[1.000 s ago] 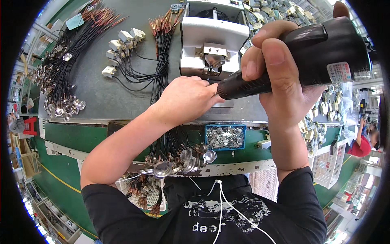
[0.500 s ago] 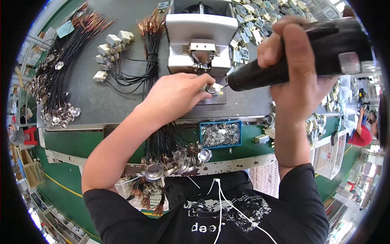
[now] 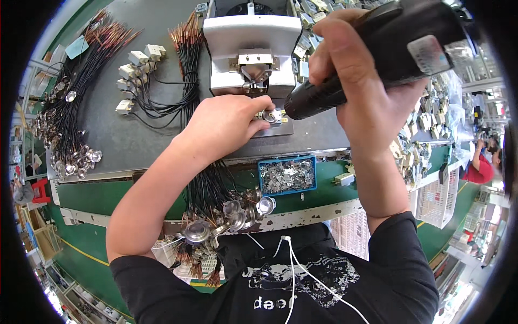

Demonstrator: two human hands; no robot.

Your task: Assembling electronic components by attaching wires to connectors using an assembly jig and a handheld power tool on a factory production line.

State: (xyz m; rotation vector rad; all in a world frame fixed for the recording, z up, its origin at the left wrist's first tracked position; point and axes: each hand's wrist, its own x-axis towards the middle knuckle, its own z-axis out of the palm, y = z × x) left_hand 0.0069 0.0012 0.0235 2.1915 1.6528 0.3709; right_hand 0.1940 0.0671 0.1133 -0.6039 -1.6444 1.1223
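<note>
My right hand point(image 3: 361, 70) is wrapped round the thick body of a black power screwdriver point(image 3: 377, 48), which slants down to the left. Its nose end meets a small white-and-metal electrical fitting point(image 3: 274, 115) with a round metal cap and brass tabs. My left hand point(image 3: 229, 121) pinches that fitting between thumb and fingertips, low over a metal plate point(image 3: 278, 131) on the bench. Just behind is a grey metal bench machine point(image 3: 251, 35). The contact of bit and fitting is too small to make out.
Black wires point(image 3: 189, 86) with copper ends run under my left arm, with white connectors point(image 3: 129, 70) beside them. Another wire bundle with round metal caps point(image 3: 75, 159) lies far left. A blue tray point(image 3: 287, 190) of metal pieces stands in front. Similar fittings point(image 3: 431, 108) pile up at right.
The screwdriver has tilted more steeply, its back end rising while its nose stays at the fitting. My left hand keeps its pinch. The bench has shifted slightly left and up in view.
</note>
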